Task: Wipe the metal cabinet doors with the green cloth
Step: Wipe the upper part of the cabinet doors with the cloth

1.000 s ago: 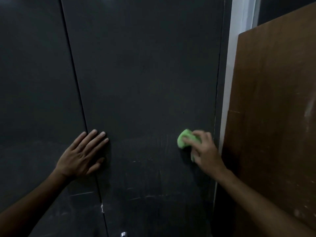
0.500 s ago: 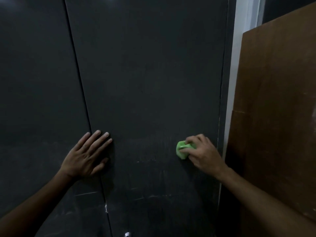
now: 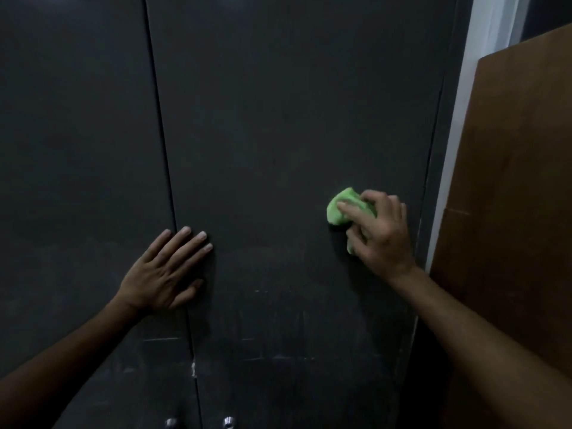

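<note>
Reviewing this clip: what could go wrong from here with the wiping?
The green cloth is bunched small in the right hand, so strokes may leave gaps on the right door. Pale streaks lower down could get missed. The left hand, flat across the door seam, may leave prints.
</note>
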Demonstrator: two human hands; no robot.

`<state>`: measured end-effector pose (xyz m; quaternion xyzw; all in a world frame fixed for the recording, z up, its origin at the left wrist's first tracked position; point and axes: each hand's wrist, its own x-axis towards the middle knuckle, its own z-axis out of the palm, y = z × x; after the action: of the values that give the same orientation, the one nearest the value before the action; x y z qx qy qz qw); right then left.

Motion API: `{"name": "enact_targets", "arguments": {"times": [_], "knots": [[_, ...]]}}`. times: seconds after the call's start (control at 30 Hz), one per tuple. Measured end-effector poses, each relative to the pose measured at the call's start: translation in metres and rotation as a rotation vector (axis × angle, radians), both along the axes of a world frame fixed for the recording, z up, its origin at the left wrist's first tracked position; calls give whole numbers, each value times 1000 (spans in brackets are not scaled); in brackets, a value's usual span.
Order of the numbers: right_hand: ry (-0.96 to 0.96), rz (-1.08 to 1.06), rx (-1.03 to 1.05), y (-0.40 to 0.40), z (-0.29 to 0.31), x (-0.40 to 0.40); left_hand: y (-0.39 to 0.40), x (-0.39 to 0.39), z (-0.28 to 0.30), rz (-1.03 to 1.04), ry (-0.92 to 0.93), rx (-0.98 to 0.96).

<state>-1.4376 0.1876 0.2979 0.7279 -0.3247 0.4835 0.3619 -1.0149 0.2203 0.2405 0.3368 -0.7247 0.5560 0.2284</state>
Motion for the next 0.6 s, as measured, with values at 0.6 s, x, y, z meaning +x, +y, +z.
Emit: {"name": "enact_targets", "arguments": {"times": [0.6], "knots": [[381, 120, -28, 2, -81, 65, -10, 9, -7, 6, 13, -26]]}}
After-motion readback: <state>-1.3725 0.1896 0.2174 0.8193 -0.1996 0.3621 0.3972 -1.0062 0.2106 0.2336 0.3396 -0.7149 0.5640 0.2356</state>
